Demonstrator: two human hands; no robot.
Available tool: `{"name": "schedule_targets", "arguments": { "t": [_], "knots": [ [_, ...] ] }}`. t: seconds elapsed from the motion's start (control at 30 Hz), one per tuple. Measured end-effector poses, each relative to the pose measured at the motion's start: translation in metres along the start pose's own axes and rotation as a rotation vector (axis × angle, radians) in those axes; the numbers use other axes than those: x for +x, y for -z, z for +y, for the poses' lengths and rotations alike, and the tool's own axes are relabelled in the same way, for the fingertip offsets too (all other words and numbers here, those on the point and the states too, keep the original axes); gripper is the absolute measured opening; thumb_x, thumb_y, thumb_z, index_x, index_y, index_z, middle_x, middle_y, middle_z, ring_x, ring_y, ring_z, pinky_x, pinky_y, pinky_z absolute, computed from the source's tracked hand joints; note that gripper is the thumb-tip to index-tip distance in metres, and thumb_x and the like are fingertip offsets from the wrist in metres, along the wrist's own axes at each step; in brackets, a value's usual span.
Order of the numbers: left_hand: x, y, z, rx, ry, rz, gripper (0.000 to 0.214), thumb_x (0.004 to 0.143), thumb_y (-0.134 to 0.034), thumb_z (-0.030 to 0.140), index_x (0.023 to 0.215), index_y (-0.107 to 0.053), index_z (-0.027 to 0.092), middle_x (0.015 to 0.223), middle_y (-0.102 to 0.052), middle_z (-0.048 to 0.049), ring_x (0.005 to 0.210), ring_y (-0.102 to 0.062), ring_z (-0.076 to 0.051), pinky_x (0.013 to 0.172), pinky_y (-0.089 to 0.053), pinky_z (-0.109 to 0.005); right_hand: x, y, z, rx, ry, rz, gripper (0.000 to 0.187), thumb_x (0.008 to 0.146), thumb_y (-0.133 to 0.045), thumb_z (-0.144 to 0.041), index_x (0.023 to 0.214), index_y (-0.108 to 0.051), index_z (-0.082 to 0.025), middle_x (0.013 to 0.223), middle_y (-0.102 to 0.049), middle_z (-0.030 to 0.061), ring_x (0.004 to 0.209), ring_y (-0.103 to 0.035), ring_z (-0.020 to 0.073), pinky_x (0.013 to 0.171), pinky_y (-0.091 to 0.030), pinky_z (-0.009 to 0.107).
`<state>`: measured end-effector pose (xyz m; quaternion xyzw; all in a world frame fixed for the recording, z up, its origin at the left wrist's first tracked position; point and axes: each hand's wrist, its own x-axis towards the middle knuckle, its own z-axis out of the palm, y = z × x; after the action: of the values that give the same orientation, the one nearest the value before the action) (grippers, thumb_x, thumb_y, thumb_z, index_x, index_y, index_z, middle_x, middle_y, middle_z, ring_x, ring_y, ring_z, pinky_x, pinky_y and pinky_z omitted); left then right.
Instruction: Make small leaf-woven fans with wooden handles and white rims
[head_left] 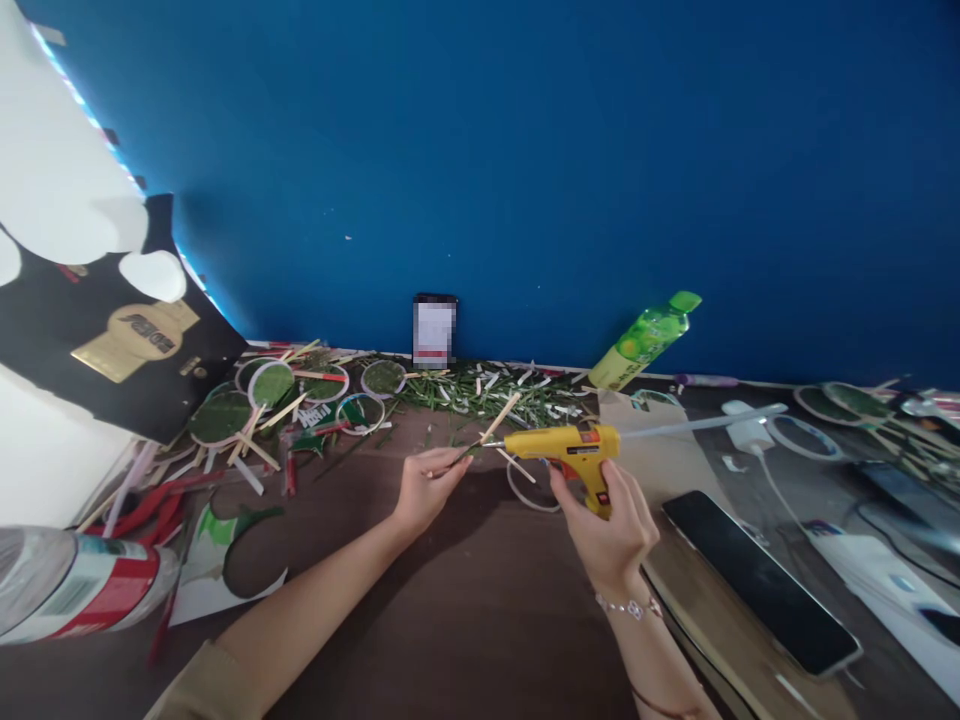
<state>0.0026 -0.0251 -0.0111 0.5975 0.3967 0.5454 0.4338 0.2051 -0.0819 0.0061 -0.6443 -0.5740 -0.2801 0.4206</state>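
My right hand (pixel 611 520) is wrapped round the handle of a yellow hot glue gun (pixel 562 442), which points left. A long clear glue stick (pixel 697 424) sticks out of its back end. My left hand (pixel 431 490) pinches a thin green piece (pixel 466 455), seen nearly edge-on, close to the gun's metal nozzle (pixel 491 445). A pale wooden stick (pixel 501 418) slants up behind the nozzle; whether it is joined to the green piece I cannot tell. Below the gun a pale ring (pixel 532 490) rests on the dark table.
Green and white clippings (pixel 487 390) lie along the blue wall. Round green pieces with sticks (pixel 271 384) crowd the left, near a large plastic bottle (pixel 97 580). A green bottle (pixel 645 340) leans at the wall; a phone (pixel 761 580) lies at right, another phone (pixel 435 332) stands upright.
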Motion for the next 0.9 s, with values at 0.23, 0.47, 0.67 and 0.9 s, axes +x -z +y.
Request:
{"name": "schedule_targets", "arguments": {
  "t": [0.23, 0.47, 0.67, 0.9],
  "knots": [
    [0.0006, 0.0005, 0.0011, 0.032, -0.057, 0.007, 0.016, 0.074, -0.063, 0.028, 0.075, -0.074, 0.016, 0.079, -0.071, -0.0086, 0.073, -0.065, -0.019, 0.067, -0.051, -0.027, 0.0034, -0.0019, 0.0019, -0.048, 0.199, 0.138, 0.048, 0.066, -0.072, -0.031, 0.105, -0.053, -0.012, 0.085, -0.066, 0.0121, 0.071, -0.065, 0.0217, 0.062, -0.053, 0.03],
    [0.0003, 0.0007, 0.0004, 0.034, -0.051, 0.007, 0.016, 0.074, -0.062, 0.026, 0.074, -0.073, 0.015, 0.078, -0.07, -0.0088, 0.072, -0.065, -0.018, 0.065, -0.05, -0.026, 0.0022, -0.0019, 0.0015, -0.067, 0.219, 0.133, 0.049, 0.067, -0.072, -0.029, 0.108, -0.052, -0.012, 0.085, -0.067, 0.0117, 0.072, -0.065, 0.0217, 0.064, -0.053, 0.03],
    [-0.0001, 0.0007, -0.0018, 0.031, -0.055, -0.002, 0.016, 0.075, -0.062, 0.027, 0.075, -0.073, 0.015, 0.078, -0.07, -0.0082, 0.072, -0.064, -0.018, 0.066, -0.05, -0.026, 0.0002, -0.0019, 0.0021, -0.063, 0.221, 0.113, 0.051, 0.067, -0.072, -0.027, 0.111, -0.051, -0.012, 0.088, -0.067, 0.0129, 0.073, -0.065, 0.0225, 0.062, -0.053, 0.03],
    [-0.0005, 0.0009, -0.0048, 0.026, -0.055, -0.003, 0.016, 0.075, -0.061, 0.026, 0.074, -0.072, 0.015, 0.078, -0.07, -0.0082, 0.072, -0.064, -0.018, 0.065, -0.05, -0.025, -0.0004, -0.0011, 0.0015, -0.074, 0.235, 0.119, 0.051, 0.068, -0.071, -0.027, 0.113, -0.05, -0.012, 0.089, -0.067, 0.0137, 0.075, -0.065, 0.0235, 0.064, -0.054, 0.032]
  ]
}}
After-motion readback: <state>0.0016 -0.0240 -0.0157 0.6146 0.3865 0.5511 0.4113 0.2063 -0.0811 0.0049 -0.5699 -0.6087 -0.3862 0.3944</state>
